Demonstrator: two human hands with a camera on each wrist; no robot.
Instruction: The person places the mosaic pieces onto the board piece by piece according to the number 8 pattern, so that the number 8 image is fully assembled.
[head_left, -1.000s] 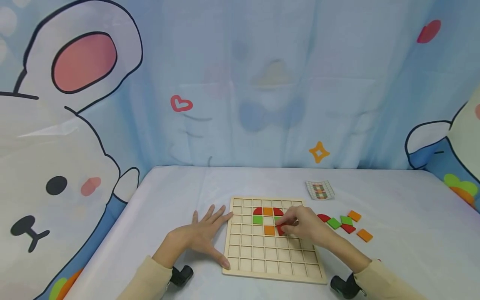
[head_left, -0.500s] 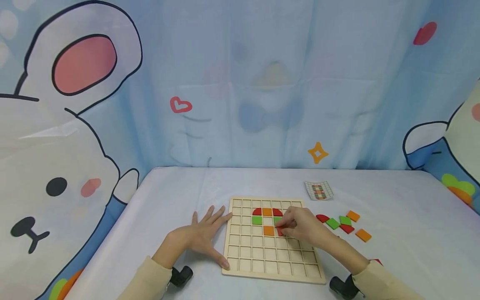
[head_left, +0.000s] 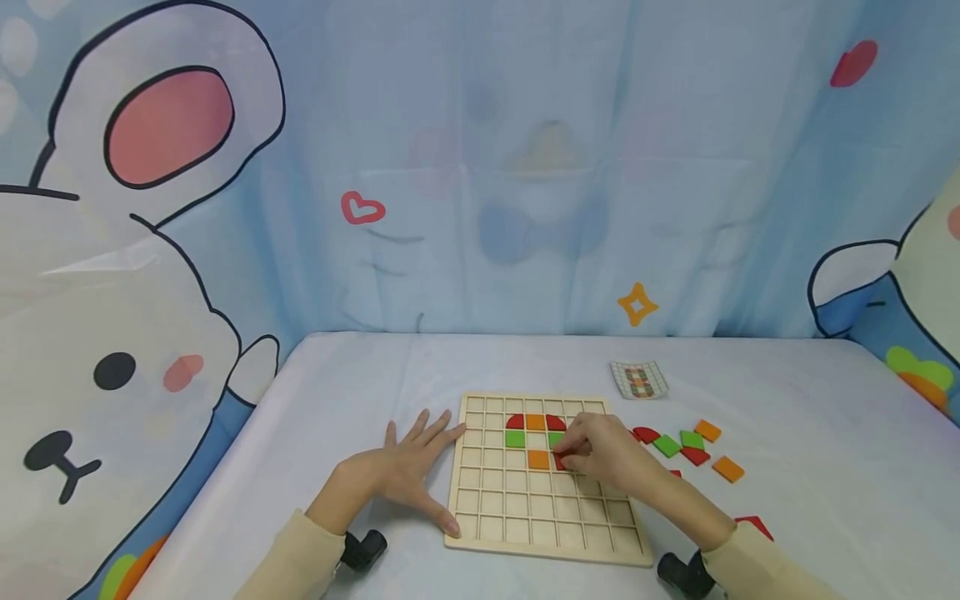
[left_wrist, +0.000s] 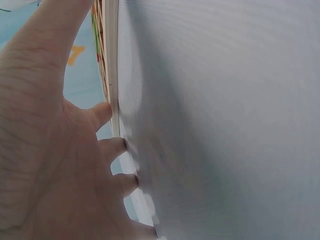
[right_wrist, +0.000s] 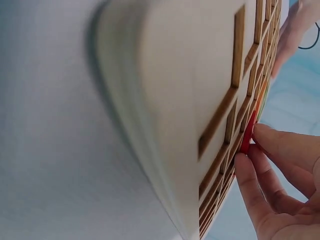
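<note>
A square wooden grid board (head_left: 517,530) lies on the white table. Set in its cells are red curved pieces (head_left: 515,422), an orange square (head_left: 536,422) between them, a green square (head_left: 515,438) and a second orange square (head_left: 538,460). My right hand (head_left: 603,450) pinches a red piece (right_wrist: 248,131) at the cell right of that lower orange square; its outline is mostly hidden by my fingers. Fingers spread, my left hand (head_left: 401,475) lies at the board's left side, thumb and index fingertip touching the edge.
Loose tiles lie right of the board: orange squares (head_left: 727,469), green squares (head_left: 667,446) and red pieces (head_left: 695,456). Another red piece (head_left: 754,526) sits by the right sleeve. A small pattern card (head_left: 639,381) lies behind the board. A printed curtain (head_left: 487,292) hangs behind the table.
Almost nothing has moved: my right fingers stay on the red piece and my left hand stays at the board's edge. The right forearm has shifted slightly, showing more of the red piece by the sleeve.
</note>
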